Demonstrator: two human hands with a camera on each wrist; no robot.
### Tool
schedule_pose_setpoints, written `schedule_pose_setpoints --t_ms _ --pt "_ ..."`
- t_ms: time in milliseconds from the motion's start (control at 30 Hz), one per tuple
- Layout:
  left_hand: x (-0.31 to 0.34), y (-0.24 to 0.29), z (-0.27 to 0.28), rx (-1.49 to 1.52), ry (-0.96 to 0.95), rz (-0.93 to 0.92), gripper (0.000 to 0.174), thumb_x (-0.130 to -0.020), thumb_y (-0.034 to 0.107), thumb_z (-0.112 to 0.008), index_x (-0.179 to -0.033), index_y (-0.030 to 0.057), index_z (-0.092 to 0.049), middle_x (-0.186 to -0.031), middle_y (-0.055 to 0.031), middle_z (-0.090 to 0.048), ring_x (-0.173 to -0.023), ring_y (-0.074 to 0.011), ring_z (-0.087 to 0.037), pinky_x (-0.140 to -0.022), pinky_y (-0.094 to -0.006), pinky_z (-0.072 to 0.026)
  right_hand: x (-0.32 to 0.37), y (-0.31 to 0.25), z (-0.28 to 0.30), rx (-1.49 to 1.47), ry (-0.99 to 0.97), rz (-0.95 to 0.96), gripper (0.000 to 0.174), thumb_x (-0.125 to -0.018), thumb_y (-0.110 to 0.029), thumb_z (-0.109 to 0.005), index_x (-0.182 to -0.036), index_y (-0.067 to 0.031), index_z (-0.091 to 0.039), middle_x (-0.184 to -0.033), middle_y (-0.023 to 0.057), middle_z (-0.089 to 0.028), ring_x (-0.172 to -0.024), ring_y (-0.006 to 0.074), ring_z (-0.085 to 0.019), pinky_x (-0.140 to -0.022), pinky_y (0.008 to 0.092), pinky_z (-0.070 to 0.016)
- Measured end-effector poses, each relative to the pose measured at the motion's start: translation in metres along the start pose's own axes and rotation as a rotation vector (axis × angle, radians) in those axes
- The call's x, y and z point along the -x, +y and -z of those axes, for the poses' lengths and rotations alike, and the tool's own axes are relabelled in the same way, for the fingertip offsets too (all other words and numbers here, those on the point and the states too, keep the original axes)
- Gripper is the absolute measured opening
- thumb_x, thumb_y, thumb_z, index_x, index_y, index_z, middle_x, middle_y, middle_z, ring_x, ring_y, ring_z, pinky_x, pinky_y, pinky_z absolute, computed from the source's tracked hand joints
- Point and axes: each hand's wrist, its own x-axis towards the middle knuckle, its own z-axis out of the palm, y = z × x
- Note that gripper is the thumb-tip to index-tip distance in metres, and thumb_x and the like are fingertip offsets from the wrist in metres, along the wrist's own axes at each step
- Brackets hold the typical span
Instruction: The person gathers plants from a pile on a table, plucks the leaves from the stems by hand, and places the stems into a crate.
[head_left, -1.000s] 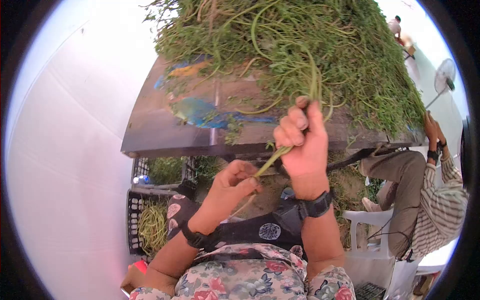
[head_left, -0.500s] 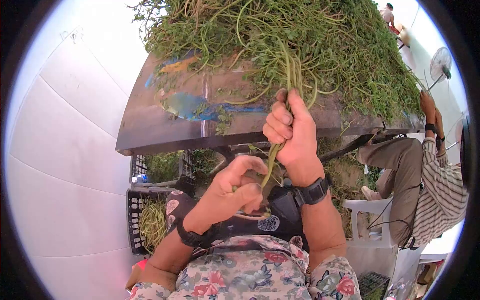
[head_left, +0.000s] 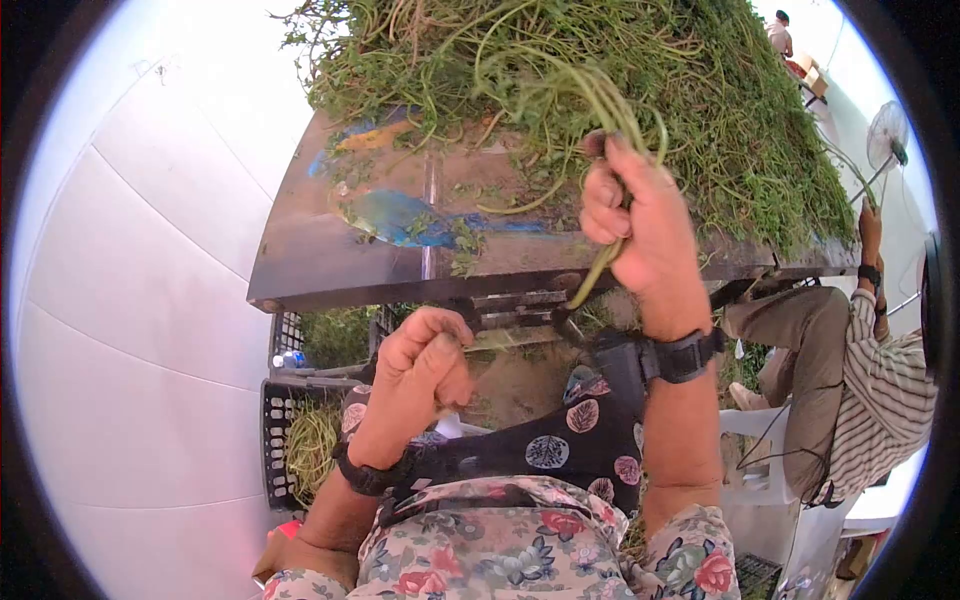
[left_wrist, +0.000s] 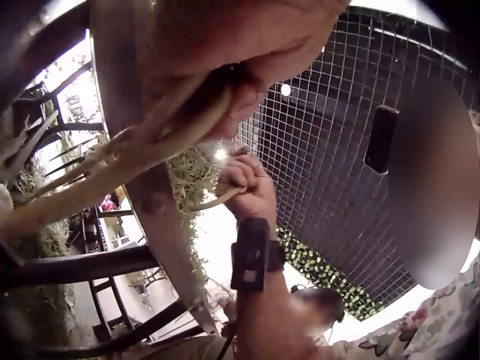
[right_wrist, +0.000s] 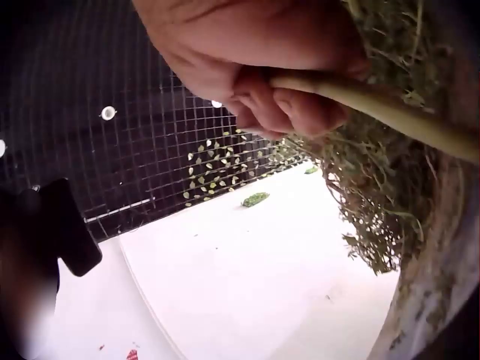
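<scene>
Above the table's front edge, the right hand grips a few long green stems, their cut ends below the fist and their upper part over the pile. The right wrist view has this hand curled round a thick stem. Lower and to the left is the left hand, fingers bent; a faint blur beside it hides what it holds in the head view. Up close in the left wrist view, the left hand pinches pale stems, with the right hand farther off.
A large heap of leafy green plants covers much of the dark table. Black crates stand below at the left, one holding stems. At the right, a person in a striped shirt sits by a white chair.
Both hands have drawn apart: the left moved left, the right up and to the right, carrying its stems. The stem that ran between them no longer joins the two hands.
</scene>
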Motion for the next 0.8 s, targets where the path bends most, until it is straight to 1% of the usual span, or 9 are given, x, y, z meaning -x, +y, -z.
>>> schedule_pose_setpoints --t_ms 67,133,200,433,467,600,667,733,800 --pt "-0.002 -0.008 0.001 0.017 0.081 -0.082 0.020 -0.092 0.025 -0.045 -0.090 0.0053 -0.044 -0.050 0.0042 -0.025 -0.042 -0.0064 -0.023 -0.040 -0.0251 -0.0251 0.001 -0.022 -0.004 0.193 -0.008 0.082 0.019 -0.086 -0.023 -0.053 -0.086 -0.0038 -0.052 -0.058 -0.0011 -0.046 -0.043 0.0060 -0.038 -0.038 0.0203 -0.0293" --pt "-0.002 -0.008 0.003 0.058 0.140 -0.094 0.018 -0.093 0.024 -0.044 -0.089 0.0064 -0.044 -0.050 0.0043 -0.025 -0.041 -0.0066 -0.023 -0.040 -0.0251 -0.0260 0.001 -0.046 -0.006 0.215 -0.015 0.308 0.019 -0.087 -0.021 -0.051 -0.094 -0.0038 -0.053 -0.060 -0.0012 -0.045 -0.044 0.0050 -0.037 -0.040 0.0196 -0.0279" --pt "-0.003 -0.006 0.007 0.113 0.203 -0.118 0.016 -0.094 0.023 -0.041 -0.088 0.0081 -0.043 -0.050 0.0050 -0.023 -0.040 -0.0060 -0.023 -0.039 -0.0232 -0.0253 -0.005 -0.070 -0.001 0.011 -0.359 0.430 0.021 -0.089 -0.018 -0.047 -0.102 -0.0021 -0.051 -0.062 -0.0021 -0.041 -0.046 0.0041 -0.033 -0.043 0.0193 -0.0255" --pt "-0.002 0.009 0.025 0.316 0.091 -0.188 0.016 -0.093 0.024 -0.041 -0.091 0.0080 -0.043 -0.048 0.0055 -0.024 -0.036 -0.0048 -0.020 -0.031 -0.0209 -0.0220 -0.004 -0.081 0.025 0.033 -0.352 0.361 0.027 -0.094 -0.014 -0.038 -0.113 0.0035 -0.041 -0.065 -0.0023 -0.032 -0.048 0.0046 -0.026 -0.046 0.0199 -0.0251" --pt "-0.002 0.011 0.027 0.306 0.094 -0.184 0.018 -0.093 0.026 -0.041 -0.091 0.0082 -0.042 -0.047 0.0058 -0.023 -0.036 -0.0045 -0.019 -0.031 -0.0202 -0.0227 -0.002 -0.091 0.030 -0.021 -0.457 0.308 0.023 -0.091 -0.014 -0.043 -0.106 0.0030 -0.047 -0.064 -0.0030 -0.030 -0.047 0.0047 -0.026 -0.047 0.0212 -0.0245" --pt "-0.005 0.016 0.028 0.323 0.047 -0.195 0.019 -0.093 0.026 -0.041 -0.089 0.0080 -0.043 -0.047 0.0056 -0.023 -0.036 -0.0043 -0.021 -0.031 -0.0201 -0.0225 0.024 -0.115 0.033 -0.008 -0.441 0.363 0.016 -0.089 -0.009 -0.041 -0.095 0.0047 -0.046 -0.064 -0.0016 -0.031 -0.046 0.0064 -0.027 -0.051 0.0225 -0.0264" --pt "-0.007 0.018 0.026 0.350 0.031 -0.181 0.019 -0.093 0.024 -0.043 -0.085 0.0071 -0.044 -0.048 0.0049 -0.025 -0.036 -0.0049 -0.023 -0.032 -0.0207 -0.0234 0.033 -0.129 0.037 -0.061 -0.497 0.426 0.012 -0.091 -0.008 -0.038 -0.086 0.0019 -0.042 -0.062 -0.0010 -0.032 -0.045 0.0064 -0.027 -0.051 0.0221 -0.0265" --pt "-0.008 0.019 0.019 0.334 0.035 -0.170 0.020 -0.093 0.025 -0.042 -0.083 0.0074 -0.043 -0.047 0.0053 -0.024 -0.036 -0.0048 -0.023 -0.031 -0.0206 -0.0226 0.059 -0.145 0.034 0.040 -0.368 0.521 0.019 -0.091 -0.005 -0.035 -0.072 -0.0057 -0.033 -0.061 -0.0004 -0.034 -0.043 0.0070 -0.029 -0.051 0.0221 -0.0269" --pt "-0.011 0.016 0.009 0.340 0.005 -0.154 0.020 -0.093 0.025 -0.042 -0.083 0.0076 -0.042 -0.047 0.0055 -0.024 -0.036 -0.0047 -0.023 -0.031 -0.0207 -0.0220 0.076 -0.162 0.044 0.009 -0.438 0.444 0.017 -0.085 -0.005 -0.038 -0.069 -0.0073 -0.033 -0.064 0.0001 -0.034 -0.045 0.0078 -0.030 -0.053 0.0233 -0.0266"
